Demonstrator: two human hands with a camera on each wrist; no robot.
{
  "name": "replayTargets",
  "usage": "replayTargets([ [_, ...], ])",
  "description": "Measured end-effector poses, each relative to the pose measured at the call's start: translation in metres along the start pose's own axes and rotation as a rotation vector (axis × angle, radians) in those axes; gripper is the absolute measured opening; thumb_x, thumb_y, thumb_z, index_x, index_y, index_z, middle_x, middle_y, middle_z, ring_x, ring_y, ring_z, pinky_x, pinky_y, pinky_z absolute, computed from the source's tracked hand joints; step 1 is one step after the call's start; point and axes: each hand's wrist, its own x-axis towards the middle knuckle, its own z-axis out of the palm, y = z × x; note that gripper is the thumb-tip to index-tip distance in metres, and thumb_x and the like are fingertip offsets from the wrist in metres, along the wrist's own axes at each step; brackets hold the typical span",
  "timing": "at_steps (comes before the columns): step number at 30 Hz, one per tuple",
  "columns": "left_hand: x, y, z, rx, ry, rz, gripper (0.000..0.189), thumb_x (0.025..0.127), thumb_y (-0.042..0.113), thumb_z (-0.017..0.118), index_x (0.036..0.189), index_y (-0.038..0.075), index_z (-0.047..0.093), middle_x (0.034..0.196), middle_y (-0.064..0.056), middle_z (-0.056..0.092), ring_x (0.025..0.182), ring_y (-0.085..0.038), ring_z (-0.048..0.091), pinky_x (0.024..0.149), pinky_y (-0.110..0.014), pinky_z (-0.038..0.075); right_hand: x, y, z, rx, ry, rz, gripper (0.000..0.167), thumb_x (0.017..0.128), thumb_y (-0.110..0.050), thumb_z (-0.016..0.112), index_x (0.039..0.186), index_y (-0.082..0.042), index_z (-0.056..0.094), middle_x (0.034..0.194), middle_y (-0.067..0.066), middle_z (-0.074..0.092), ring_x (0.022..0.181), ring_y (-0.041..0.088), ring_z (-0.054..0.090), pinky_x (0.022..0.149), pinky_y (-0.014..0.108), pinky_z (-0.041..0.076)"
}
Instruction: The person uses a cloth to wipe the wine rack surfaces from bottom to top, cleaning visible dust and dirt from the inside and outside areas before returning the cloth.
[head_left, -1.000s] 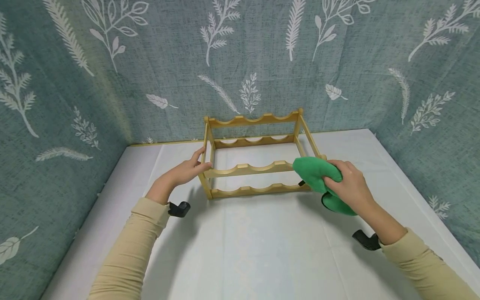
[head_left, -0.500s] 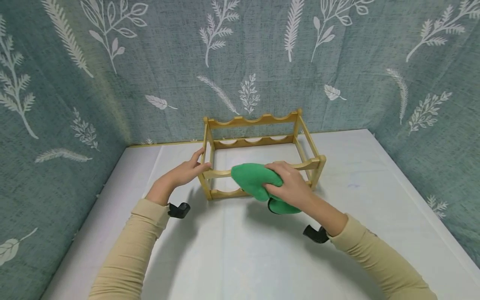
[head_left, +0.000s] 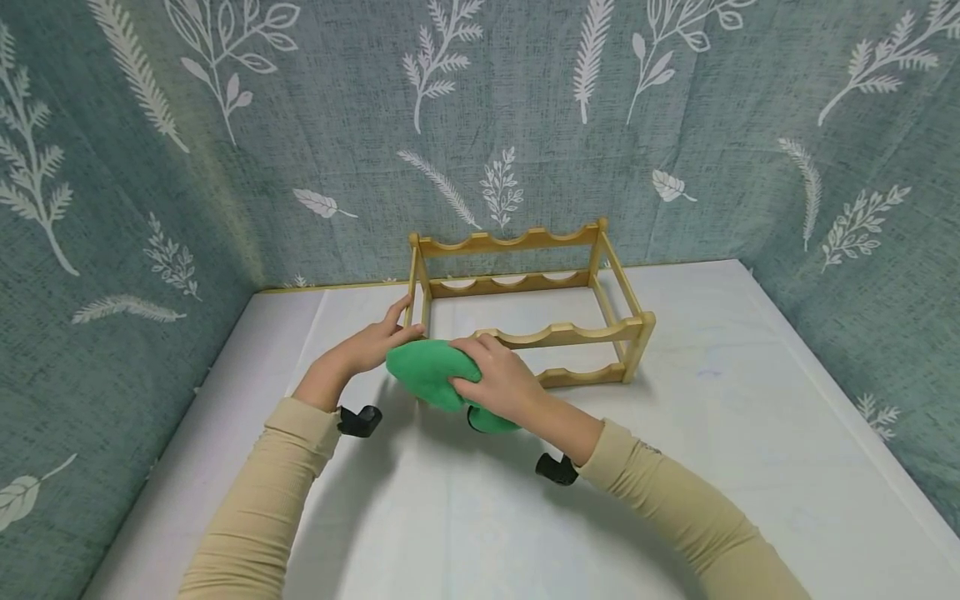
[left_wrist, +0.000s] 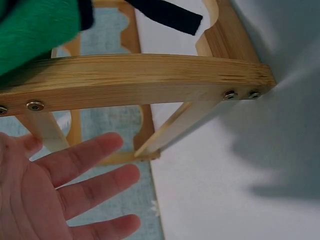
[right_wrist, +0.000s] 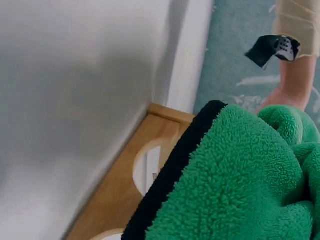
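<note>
A light wooden wine rack [head_left: 566, 335] with scalloped rails stands on the white table. My left hand [head_left: 369, 347] rests at its left end, thumb towards the front rail; in the left wrist view the fingers [left_wrist: 92, 187] are straight and spread beside the end frame [left_wrist: 145, 75]. With my right hand [head_left: 501, 379] I grip a bunched green plush cloth [head_left: 429, 371] edged in black. It covers the left end of the front upper rail in the head view. In the right wrist view the fluffy cloth [right_wrist: 225, 185] hides my fingers and part of the scalloped rail [right_wrist: 120, 185].
Behind the rack hangs a blue-green curtain [head_left: 345, 150] with white leaf prints, which also encloses both sides. White cloth [head_left: 720, 400] covers the table around the rack. A black wrist strap piece [head_left: 360, 421] juts from the left cuff, another [head_left: 557, 469] from the right.
My right hand has carried the green cloth leftwards along the rack's front, from its right end to its left end. My left hand and the rack have stayed in place.
</note>
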Motion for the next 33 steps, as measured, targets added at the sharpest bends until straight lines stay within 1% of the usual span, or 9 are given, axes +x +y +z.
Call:
replayTargets([
  [6, 0.001, 0.000, 0.000, 0.018, -0.001, -0.018, 0.086, 0.086, 0.071, 0.026, 0.147, 0.024, -0.014, 0.139, -0.019, 0.041, 0.128, -0.041, 0.035, 0.100, -0.057, 0.029, -0.002, 0.009, 0.003, -0.008, 0.029, 0.021, 0.039, 0.084, -0.023, 0.064, 0.121, -0.012, 0.056, 0.103, 0.010, 0.057, 0.080, 0.020, 0.056, 0.068, 0.035, 0.050],
  [9, 0.001, 0.001, 0.000, 0.020, -0.005, -0.011, 0.086, 0.086, 0.071, 0.026, 0.146, 0.025, -0.014, 0.137, -0.017, 0.045, 0.128, -0.040, 0.035, 0.101, -0.057, 0.028, -0.006, 0.014, -0.001, -0.015, 0.048, 0.028, 0.041, 0.083, -0.023, 0.065, 0.121, -0.012, 0.057, 0.108, 0.012, 0.058, 0.082, 0.022, 0.059, 0.069, 0.037, 0.050],
  [14, 0.000, 0.000, -0.001, 0.032, -0.010, -0.016, 0.085, 0.086, 0.071, 0.025, 0.146, 0.027, -0.015, 0.139, -0.021, 0.040, 0.127, -0.041, 0.036, 0.100, -0.058, 0.028, -0.017, 0.026, -0.013, -0.051, 0.065, 0.050, 0.042, 0.082, -0.022, 0.066, 0.122, -0.009, 0.057, 0.109, 0.014, 0.058, 0.085, 0.025, 0.061, 0.070, 0.039, 0.051],
  [16, 0.000, 0.000, -0.001, 0.032, -0.011, -0.019, 0.085, 0.086, 0.071, 0.025, 0.146, 0.027, -0.014, 0.140, -0.022, 0.038, 0.127, -0.041, 0.036, 0.100, -0.058, 0.028, -0.023, 0.032, -0.021, -0.052, 0.062, 0.070, 0.043, 0.083, -0.022, 0.066, 0.122, -0.009, 0.057, 0.107, 0.013, 0.058, 0.086, 0.026, 0.060, 0.071, 0.040, 0.051],
  [19, 0.000, 0.001, -0.001, 0.023, -0.013, -0.015, 0.085, 0.086, 0.070, 0.026, 0.146, 0.026, -0.014, 0.138, -0.020, 0.041, 0.126, -0.040, 0.038, 0.100, -0.057, 0.028, -0.034, 0.043, -0.036, -0.057, 0.065, 0.115, 0.043, 0.082, -0.022, 0.067, 0.122, -0.008, 0.057, 0.109, 0.014, 0.058, 0.090, 0.028, 0.059, 0.074, 0.042, 0.050],
  [21, 0.000, 0.001, 0.000, 0.017, -0.014, -0.017, 0.085, 0.086, 0.071, 0.027, 0.146, 0.026, -0.014, 0.139, -0.021, 0.039, 0.127, -0.041, 0.037, 0.100, -0.058, 0.028, -0.042, 0.051, -0.048, -0.055, 0.073, 0.144, 0.043, 0.082, -0.021, 0.067, 0.121, -0.007, 0.057, 0.110, 0.015, 0.058, 0.092, 0.029, 0.058, 0.074, 0.044, 0.049],
  [23, 0.000, 0.001, 0.000, 0.010, -0.013, -0.019, 0.085, 0.086, 0.071, 0.027, 0.146, 0.027, -0.015, 0.143, -0.021, 0.034, 0.128, -0.042, 0.034, 0.100, -0.059, 0.027, -0.050, 0.059, -0.059, -0.053, 0.080, 0.170, 0.043, 0.082, -0.020, 0.067, 0.121, -0.006, 0.057, 0.113, 0.017, 0.057, 0.096, 0.032, 0.057, 0.076, 0.046, 0.048],
  [27, 0.000, 0.000, 0.000, -0.018, 0.001, -0.005, 0.085, 0.087, 0.069, 0.028, 0.146, 0.026, -0.015, 0.150, -0.022, 0.015, 0.133, -0.044, 0.023, 0.101, -0.061, 0.023, -0.066, 0.074, -0.081, -0.061, 0.095, 0.214, 0.044, 0.082, -0.017, 0.067, 0.122, -0.004, 0.055, 0.116, 0.019, 0.056, 0.100, 0.035, 0.055, 0.078, 0.048, 0.047],
  [33, 0.002, -0.003, 0.002, -0.031, 0.029, 0.029, 0.084, 0.088, 0.067, 0.030, 0.147, 0.024, -0.012, 0.152, -0.019, 0.006, 0.136, -0.042, 0.014, 0.103, -0.061, 0.019, -0.086, 0.092, -0.110, -0.103, 0.098, 0.303, 0.044, 0.085, -0.016, 0.064, 0.125, -0.002, 0.053, 0.111, 0.022, 0.055, 0.094, 0.036, 0.055, 0.073, 0.049, 0.047],
])
